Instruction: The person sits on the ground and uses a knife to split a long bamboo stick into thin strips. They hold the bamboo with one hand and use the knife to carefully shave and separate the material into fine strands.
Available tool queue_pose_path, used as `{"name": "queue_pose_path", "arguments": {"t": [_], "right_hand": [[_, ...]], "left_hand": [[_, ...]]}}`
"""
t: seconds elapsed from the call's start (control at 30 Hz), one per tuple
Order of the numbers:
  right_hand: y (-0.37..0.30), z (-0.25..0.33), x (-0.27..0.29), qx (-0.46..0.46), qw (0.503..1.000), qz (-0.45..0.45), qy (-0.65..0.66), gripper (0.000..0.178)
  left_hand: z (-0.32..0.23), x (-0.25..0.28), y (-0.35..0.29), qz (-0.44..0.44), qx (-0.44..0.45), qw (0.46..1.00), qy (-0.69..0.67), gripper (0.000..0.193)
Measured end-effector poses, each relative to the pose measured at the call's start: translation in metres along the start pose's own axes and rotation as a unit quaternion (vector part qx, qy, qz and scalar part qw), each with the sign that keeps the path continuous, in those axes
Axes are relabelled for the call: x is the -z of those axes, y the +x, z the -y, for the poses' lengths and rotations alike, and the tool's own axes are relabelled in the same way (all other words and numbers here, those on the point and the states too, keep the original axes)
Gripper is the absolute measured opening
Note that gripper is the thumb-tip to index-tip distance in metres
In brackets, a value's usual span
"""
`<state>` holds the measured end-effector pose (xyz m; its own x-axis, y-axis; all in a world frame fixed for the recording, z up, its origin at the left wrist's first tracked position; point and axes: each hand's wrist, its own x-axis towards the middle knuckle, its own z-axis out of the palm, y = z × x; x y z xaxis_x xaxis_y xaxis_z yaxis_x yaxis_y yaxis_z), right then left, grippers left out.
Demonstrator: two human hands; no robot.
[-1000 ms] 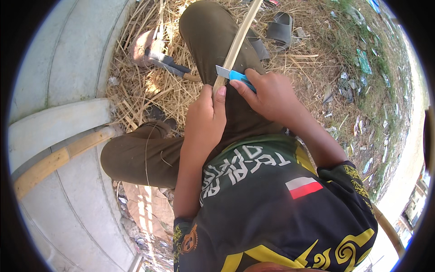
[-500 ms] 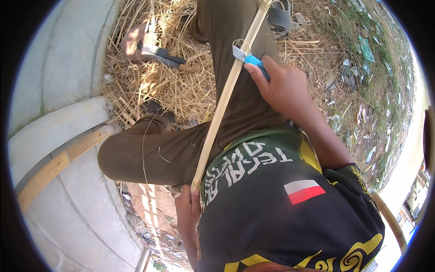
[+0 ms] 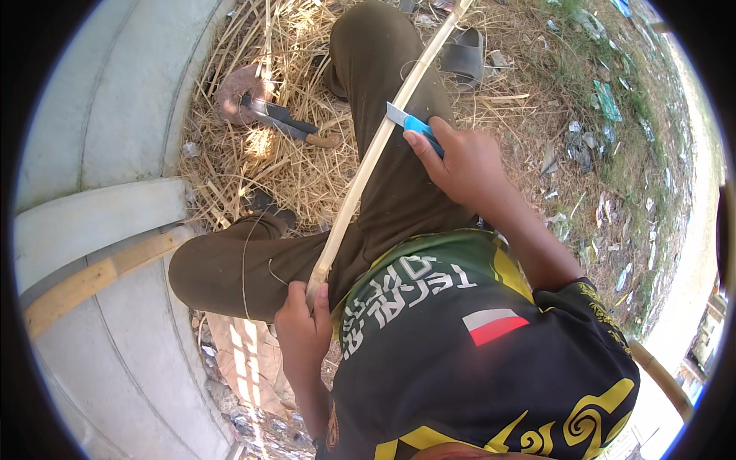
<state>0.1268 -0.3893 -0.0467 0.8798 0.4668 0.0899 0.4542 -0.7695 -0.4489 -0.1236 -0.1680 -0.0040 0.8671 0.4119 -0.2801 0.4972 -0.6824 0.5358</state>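
Observation:
A long pale strip, which looks like split bamboo [image 3: 354,188], runs slantwise across my lap, from beside my waist up past my raised knee. Its lower end is pinched between the thumb and fingers of my left hand [image 3: 303,318]. My right hand [image 3: 468,157] is wrapped round a blue utility knife [image 3: 422,132] with the thumb along its handle. The knife's blade lies across the strip above my thigh, touching it. A thin curled shaving stands at the strip near its far end.
Dry straw-like shavings [image 3: 307,180] cover the ground ahead. Among them, a large dark-bladed knife [image 3: 280,119] rests against a round stone-like lump [image 3: 236,93]. A grey wall [image 3: 115,100] and a bamboo pole [image 3: 107,280] stand at left. A grey sandal [image 3: 464,60] lies beyond my knee; littered grass spreads right.
My left hand has moved up and slightly left with the strip's end. My right hand and the knife have come a little nearer and left, the blade now farther down the strip.

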Motion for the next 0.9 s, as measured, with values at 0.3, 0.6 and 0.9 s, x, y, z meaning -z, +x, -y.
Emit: {"name": "queue_pose_path", "arguments": {"t": [0.3, 0.6, 0.9], "right_hand": [[0.012, 0.01, 0.005, 0.026, 0.998, 0.052, 0.023, 0.049], [0.003, -0.004, 0.0, -0.054, 0.998, 0.03, 0.029, 0.052], [-0.005, -0.01, 0.009, -0.012, 0.997, 0.06, 0.035, 0.05]], "left_hand": [[-0.098, -0.031, 0.143, 0.052, -0.108, 0.989, -0.086, 0.042], [-0.018, -0.012, 0.039, 0.133, 0.033, 0.967, -0.215, 0.034], [0.033, 0.03, -0.045, 0.222, 0.163, 0.911, -0.306, 0.033]]}}
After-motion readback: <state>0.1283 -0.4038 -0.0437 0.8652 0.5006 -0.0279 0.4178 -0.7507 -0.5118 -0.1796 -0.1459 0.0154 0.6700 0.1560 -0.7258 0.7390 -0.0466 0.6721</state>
